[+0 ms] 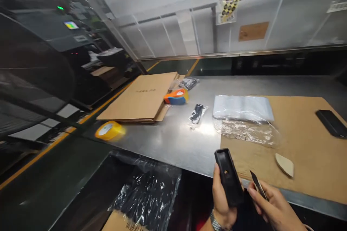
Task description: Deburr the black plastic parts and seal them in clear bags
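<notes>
My left hand is wrapped round a long black plastic housing, tilted with its hollow side facing up and a small hole near its middle. Just to the right, my right hand grips a craft knife, its dark pointed blade angled up and to the left. The blade tip is apart from the housing. Beyond my right hand, a cream-coloured pad lies on a cardboard sheet. Another black housing rests at the sheet's far right.
Transparent plastic bags lie on the metal table. A small bagged black part, an orange-and-blue tape dispenser, flat cartons and a yellow tape roll sit leftward. Below the edge is a black-lined box.
</notes>
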`<state>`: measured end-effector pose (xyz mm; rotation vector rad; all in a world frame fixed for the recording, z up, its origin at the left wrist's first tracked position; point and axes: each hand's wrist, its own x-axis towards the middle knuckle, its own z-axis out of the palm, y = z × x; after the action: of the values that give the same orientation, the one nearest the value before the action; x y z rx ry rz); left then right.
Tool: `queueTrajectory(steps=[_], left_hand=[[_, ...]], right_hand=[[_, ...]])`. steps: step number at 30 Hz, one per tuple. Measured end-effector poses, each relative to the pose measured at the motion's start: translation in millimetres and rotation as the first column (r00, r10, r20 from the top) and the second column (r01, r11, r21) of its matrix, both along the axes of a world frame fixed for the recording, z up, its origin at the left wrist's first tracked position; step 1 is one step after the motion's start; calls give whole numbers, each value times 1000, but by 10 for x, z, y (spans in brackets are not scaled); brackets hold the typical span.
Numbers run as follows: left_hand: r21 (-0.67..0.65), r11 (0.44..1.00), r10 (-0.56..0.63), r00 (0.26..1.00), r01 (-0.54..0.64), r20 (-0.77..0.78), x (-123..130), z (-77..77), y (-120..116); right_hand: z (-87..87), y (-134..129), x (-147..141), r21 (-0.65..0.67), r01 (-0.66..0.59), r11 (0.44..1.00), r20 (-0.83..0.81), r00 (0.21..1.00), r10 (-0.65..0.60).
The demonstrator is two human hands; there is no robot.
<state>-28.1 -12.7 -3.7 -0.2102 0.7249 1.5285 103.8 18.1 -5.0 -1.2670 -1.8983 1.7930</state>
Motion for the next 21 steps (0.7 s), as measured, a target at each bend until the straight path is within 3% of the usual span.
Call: queueTrajectory(steps=[2,5,7,9,11,14,21], left_hand=[[-17,1000,-24,999,24,35,-26,46,28],[-52,988,-141,987,145,74,-8,68,8],[-77,973,-207,971,217,116,33,62,-32],[-84,963,-241,955,258,171,82,50,-76],[-76,953,-272,938,294,216,129,36,-117],[-108,935,-306,923,337,232,191,4,-178],[-278,908,-300,949,315,98,266,-30,-288]], right_hand=[[69,6,74,249,24,968,24,999,-30],[245,-2,159,564,-93,821,62,996,70],[370,-20,180,666,-174,725,127,985,120],[460,-38,179,702,-239,671,197,970,140],[502,-55,167,684,-300,665,246,953,177],[488,-87,136,603,-384,700,282,923,262],[418,-152,80,471,-420,775,273,906,325]])
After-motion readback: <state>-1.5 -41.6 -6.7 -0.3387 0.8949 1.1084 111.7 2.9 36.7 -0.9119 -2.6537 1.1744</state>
